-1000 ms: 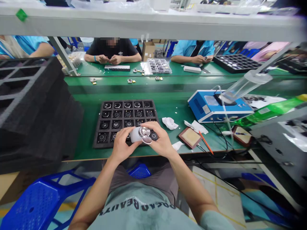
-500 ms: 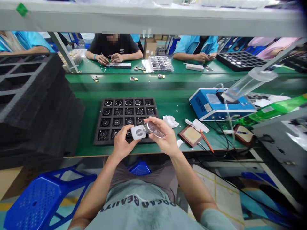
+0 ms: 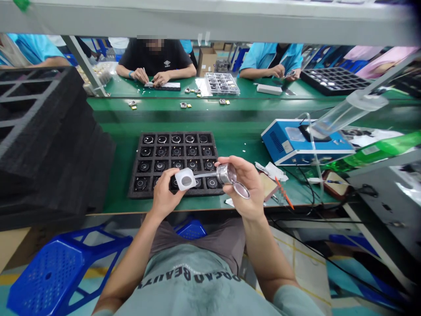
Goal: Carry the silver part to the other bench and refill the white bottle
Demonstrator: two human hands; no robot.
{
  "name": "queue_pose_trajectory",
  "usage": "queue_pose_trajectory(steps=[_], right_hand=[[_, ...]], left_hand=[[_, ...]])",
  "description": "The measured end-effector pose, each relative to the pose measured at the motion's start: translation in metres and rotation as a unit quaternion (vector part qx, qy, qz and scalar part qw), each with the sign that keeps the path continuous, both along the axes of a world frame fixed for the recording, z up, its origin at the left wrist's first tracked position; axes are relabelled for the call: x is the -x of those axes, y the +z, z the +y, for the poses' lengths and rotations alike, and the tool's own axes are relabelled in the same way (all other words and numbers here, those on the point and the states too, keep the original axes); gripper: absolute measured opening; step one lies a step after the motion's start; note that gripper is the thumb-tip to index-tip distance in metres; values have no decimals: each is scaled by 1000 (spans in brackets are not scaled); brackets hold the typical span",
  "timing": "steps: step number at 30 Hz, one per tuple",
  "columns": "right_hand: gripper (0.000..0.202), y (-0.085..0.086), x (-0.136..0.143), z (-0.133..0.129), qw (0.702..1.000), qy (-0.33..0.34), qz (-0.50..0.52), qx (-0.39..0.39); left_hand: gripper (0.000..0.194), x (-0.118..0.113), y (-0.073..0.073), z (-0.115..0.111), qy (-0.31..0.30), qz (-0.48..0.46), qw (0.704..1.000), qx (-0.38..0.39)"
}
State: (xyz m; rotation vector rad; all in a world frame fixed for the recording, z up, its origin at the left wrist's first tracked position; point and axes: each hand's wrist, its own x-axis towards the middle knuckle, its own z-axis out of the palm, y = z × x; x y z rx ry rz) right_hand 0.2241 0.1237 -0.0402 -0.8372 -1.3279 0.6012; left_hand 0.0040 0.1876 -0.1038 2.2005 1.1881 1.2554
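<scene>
My left hand (image 3: 165,193) pinches a small white, rounded-square piece (image 3: 185,179) with a grey round centre, above the front of the foam tray. My right hand (image 3: 247,186) has its fingers curled round a small round silver container (image 3: 226,174); a round silver-rimmed lid (image 3: 241,190) hangs open on its near side. Between the white piece and the container stretches a thin pale strip (image 3: 206,174). Beneath them, the black foam tray (image 3: 130,189) holds round black watch-like parts (image 3: 160,166) in its compartments. Part of its front row is hidden by my hands.
Stacked black foam trays (image 3: 66,145) rise at the left. On the right are a blue machine (image 3: 292,145) with a clear tube, a green bottle (image 3: 375,151), an orange pen (image 3: 285,193) and cables. Co-workers sit across the bench (image 3: 240,120). A shelf beam (image 3: 210,27) crosses above.
My hands have moved apart, the right one going rightward with the silver container. The pale strip now spans a wider gap between the container and the white piece.
</scene>
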Motion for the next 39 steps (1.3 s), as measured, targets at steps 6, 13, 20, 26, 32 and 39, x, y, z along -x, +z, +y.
queue_pose_trajectory(steps=[6, 13, 20, 26, 32, 39], right_hand=[[52, -4, 1, 3, 1000, -1, -15, 19], [50, -8, 3, 5, 999, 32, -11, 19], [50, -11, 2, 8, 998, 61, -6, 31], [51, -31, 10, 22, 990, 92, -32, 100], [47, -33, 8, 36, 988, 83, -95, 89], [53, -32, -3, 35, 978, 163, -55, 115]], left_hand=[[48, -1, -1, 1, -4, 8, 1000, -11], [47, 0, -1, 0, -1, 22, 1000, -17], [50, -2, 2, -1, 1, 28, 1000, -3], [48, -6, 9, -3, -34, 36, 999, 13], [46, -6, 12, 1, -51, 29, 998, 31], [47, -5, 11, 7, -145, 20, 983, 113]])
